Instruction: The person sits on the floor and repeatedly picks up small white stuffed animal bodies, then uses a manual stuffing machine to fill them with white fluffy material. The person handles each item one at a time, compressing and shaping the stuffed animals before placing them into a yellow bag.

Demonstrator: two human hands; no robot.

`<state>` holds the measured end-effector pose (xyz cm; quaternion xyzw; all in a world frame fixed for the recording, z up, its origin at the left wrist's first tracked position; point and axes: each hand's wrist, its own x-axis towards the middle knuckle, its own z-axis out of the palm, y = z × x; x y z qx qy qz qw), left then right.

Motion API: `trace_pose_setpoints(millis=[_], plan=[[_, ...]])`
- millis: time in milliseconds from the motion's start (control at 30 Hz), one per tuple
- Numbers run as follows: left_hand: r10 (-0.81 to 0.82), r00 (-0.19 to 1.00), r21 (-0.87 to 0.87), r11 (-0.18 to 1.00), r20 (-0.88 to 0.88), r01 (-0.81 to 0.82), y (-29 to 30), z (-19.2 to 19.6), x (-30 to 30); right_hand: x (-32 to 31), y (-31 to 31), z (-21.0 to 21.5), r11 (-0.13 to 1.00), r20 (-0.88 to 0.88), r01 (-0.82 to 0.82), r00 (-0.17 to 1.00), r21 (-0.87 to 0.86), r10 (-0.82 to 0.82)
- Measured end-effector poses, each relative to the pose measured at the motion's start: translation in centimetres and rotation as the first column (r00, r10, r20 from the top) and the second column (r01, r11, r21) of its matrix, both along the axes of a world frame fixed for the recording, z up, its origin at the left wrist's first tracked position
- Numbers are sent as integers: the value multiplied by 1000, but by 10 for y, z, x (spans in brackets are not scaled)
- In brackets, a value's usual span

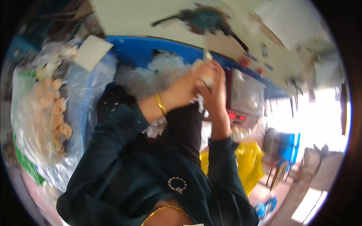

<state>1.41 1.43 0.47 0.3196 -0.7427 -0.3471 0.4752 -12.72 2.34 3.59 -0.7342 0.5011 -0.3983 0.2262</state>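
Both my hands are raised and pressed together in the middle of the view, blurred by motion. My left hand, with a gold bangle on its wrist, and my right hand are closed around a small pale object; what it is cannot be told. A black bag or cloth flecked with white bits hangs just below the hands, between my dark-sleeved forearms. Behind them stands a blue tub holding white flaky material.
A scale with a red digit display stands right of the hands. A clear plastic bag of tan pieces lies at left, with a white card above it. A yellow bag sits lower right. A ceiling fan is overhead.
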Motion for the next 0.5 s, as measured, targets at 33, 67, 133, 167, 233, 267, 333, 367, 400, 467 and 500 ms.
trace_pose_setpoints(millis=[33,67,133,167,233,267,333,367,400,467,500], plan=[[-10,999,13,1000,51,10,7,4,-1,-4,6,-8,997,-80,48,995,-61,-53],[-19,998,-76,997,-51,15,11,10,-4,-13,9,-20,985,-84,71,993,-156,-85],[-35,999,-3,999,16,35,15,0,-8,-21,10,-29,980,-90,103,989,-168,-120],[-90,996,81,993,-21,91,21,6,-2,-20,13,-34,969,-102,128,983,-211,-152],[-16,999,-37,999,-50,14,30,-4,2,-7,20,-28,984,94,167,982,-66,-161],[-14,1000,-3,1000,-16,14,36,0,14,-3,25,-22,989,137,137,982,-59,-128],[81,994,1,997,75,-81,45,-17,43,-2,44,-15,986,250,135,956,93,-154],[279,931,7,957,237,-289,49,-24,75,-24,48,-21,985,104,166,980,40,-169],[428,799,-6,883,421,-470,50,-32,107,-46,56,-26,982,0,191,982,1,-191],[663,502,-92,649,556,-755,61,-78,195,-100,73,-35,956,-216,281,942,88,-257],[719,190,-223,437,668,-871,74,-93,241,-143,78,-39,938,-572,338,786,81,-234]])
